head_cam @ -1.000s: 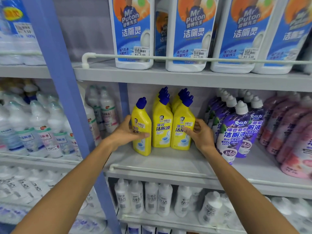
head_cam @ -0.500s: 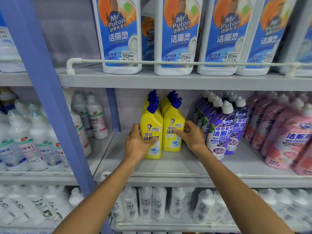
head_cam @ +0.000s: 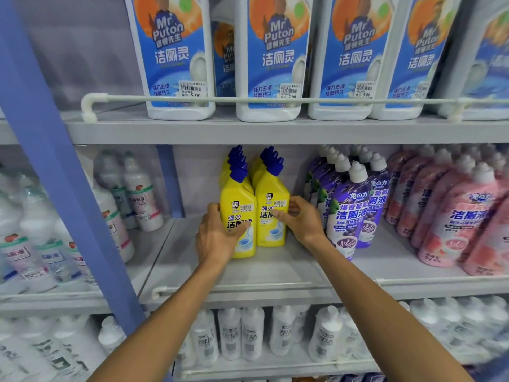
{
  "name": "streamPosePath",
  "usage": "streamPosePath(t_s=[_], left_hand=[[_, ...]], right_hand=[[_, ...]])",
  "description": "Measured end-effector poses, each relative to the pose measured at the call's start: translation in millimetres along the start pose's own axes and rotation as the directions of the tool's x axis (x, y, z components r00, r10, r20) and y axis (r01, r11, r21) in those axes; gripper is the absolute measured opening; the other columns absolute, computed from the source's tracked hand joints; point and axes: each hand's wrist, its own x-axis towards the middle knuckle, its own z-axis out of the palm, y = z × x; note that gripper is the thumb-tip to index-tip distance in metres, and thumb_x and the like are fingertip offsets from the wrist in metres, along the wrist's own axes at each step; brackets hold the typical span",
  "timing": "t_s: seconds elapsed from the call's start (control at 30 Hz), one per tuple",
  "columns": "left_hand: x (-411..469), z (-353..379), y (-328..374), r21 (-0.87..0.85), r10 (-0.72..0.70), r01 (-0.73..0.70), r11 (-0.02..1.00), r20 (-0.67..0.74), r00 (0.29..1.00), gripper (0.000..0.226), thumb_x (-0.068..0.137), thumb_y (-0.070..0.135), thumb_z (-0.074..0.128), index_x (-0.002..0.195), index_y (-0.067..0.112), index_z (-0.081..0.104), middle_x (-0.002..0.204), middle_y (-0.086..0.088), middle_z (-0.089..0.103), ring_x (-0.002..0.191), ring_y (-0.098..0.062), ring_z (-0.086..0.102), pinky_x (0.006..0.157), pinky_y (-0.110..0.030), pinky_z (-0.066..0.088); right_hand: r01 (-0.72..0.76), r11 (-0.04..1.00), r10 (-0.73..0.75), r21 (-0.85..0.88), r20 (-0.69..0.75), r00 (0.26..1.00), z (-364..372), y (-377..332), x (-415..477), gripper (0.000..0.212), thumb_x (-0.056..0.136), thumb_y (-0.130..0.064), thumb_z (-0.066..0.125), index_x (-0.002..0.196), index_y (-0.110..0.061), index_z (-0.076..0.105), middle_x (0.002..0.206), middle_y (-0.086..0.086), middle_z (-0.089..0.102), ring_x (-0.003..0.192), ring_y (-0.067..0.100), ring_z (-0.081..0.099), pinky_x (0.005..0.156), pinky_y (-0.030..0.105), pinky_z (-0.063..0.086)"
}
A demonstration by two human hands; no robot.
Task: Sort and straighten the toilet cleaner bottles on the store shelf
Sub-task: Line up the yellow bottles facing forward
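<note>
Your left hand (head_cam: 217,238) is wrapped around the front-left yellow bottle (head_cam: 239,216), palm on its left side, thumb lying across the lower front label, fingers curled round the back edge, so it's a proper grasp and not just a touch. That bottle stands upright on the middle shelf (head_cam: 275,274), base on the board, a bit closer to you than its neighbour.

Your right hand (head_cam: 301,221) is on the front-right yellow bottle (head_cam: 271,213): thumb pressing the front label, fingers hooked around its right side near the price sticker. The hand is only partly closed, more a steadying pinch than a full wrap. This bottle is upright too and touching the one in your left hand.

Right behind both grips, more yellow bottles with blue caps (head_cam: 271,158) run back in two rows. Just off your right wrist are the purple bottles (head_cam: 349,210), with the pink bottles (head_cam: 457,216) past those. Above your hands sit the big blue-label jugs (head_cam: 272,56) behind a white rail (head_cam: 248,100). Left of your left hand, past the blue upright (head_cam: 55,166), are clear white bottles (head_cam: 137,194).
</note>
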Motion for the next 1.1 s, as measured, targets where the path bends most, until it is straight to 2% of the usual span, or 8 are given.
streamPosePath(t_s=[0.17,0.33,0.47,0.67,0.87,0.97,1.1], left_hand=[[7,-2,-8,-0.017,0.013,-0.013,1.000,0.016,1.000,0.064,0.068,0.061,0.084,0.107,0.027,0.046,0.107,0.002,0.067,0.096,-0.027,0.065,0.080,-0.047,0.056],[7,-2,-13,-0.040,0.035,-0.034,0.999,0.019,0.999,0.064,0.067,0.059,0.085,0.108,0.030,0.046,0.106,0.005,0.068,0.093,-0.023,0.066,0.079,-0.044,0.057],[9,-5,-17,-0.068,0.036,-0.032,0.997,0.055,0.998,0.061,0.068,0.055,0.088,0.108,0.028,0.050,0.103,0.007,0.068,0.090,-0.020,0.067,0.078,-0.041,0.058],[14,-9,-20,-0.110,0.030,-0.019,0.994,0.105,0.994,0.056,0.068,0.046,0.091,0.106,0.024,0.055,0.095,0.007,0.067,0.085,-0.022,0.069,0.079,-0.044,0.060],[14,-9,-23,-0.114,0.017,-0.004,0.993,0.111,0.994,0.056,0.071,0.047,0.089,0.109,0.024,0.055,0.098,0.005,0.068,0.088,-0.023,0.069,0.082,-0.046,0.059],[14,-9,-23,-0.118,0.012,0.000,0.993,0.106,0.994,0.056,0.071,0.046,0.089,0.109,0.022,0.056,0.097,0.006,0.066,0.088,-0.023,0.069,0.083,-0.045,0.059],[12,-7,-23,-0.132,0.007,0.005,0.991,0.086,0.996,0.057,0.070,0.046,0.090,0.109,0.022,0.056,0.098,0.004,0.068,0.088,-0.024,0.069,0.082,-0.045,0.059]], right_hand=[[0.007,1.000,-0.007,-0.030,-0.013,1.000,2,-4,-2,0.041,0.081,-0.016,0.087,0.114,-0.003,0.068,0.099,0.002,0.073,0.085,0.003,0.068,0.071,0.009,0.053],[0.011,0.998,-0.013,-0.069,-0.024,1.000,3,-6,-5,0.041,0.082,-0.018,0.087,0.115,-0.004,0.068,0.100,0.001,0.072,0.083,-0.006,0.064,0.071,0.006,0.052],[0.013,0.993,-0.015,-0.119,-0.014,1.000,1,-11,-6,0.043,0.082,-0.020,0.087,0.117,-0.004,0.068,0.105,0.004,0.074,0.083,-0.005,0.064,0.077,0.011,0.056],[-0.006,0.989,0.006,-0.149,-0.002,1.000,0,-18,-8,0.041,0.085,-0.013,0.083,0.119,0.002,0.067,0.104,0.006,0.071,0.079,-0.008,0.061,0.066,0.002,0.048],[-0.031,0.989,0.031,-0.144,-0.003,1.000,3,-22,-12,0.040,0.087,-0.015,0.082,0.121,0.000,0.067,0.117,0.015,0.074,0.082,0.003,0.065,0.068,0.004,0.051],[-0.048,0.991,0.050,-0.126,0.008,0.999,3,-27,-15,0.039,0.088,-0.011,0.080,0.121,0.003,0.065,0.116,0.014,0.073,0.079,-0.006,0.062,0.065,0.004,0.050],[-0.051,0.992,0.051,-0.112,-0.008,0.999,3,-29,-17,0.036,0.088,-0.011,0.080,0.119,0.001,0.066,0.105,0.005,0.071,0.078,-0.008,0.063,0.065,0.006,0.052]])
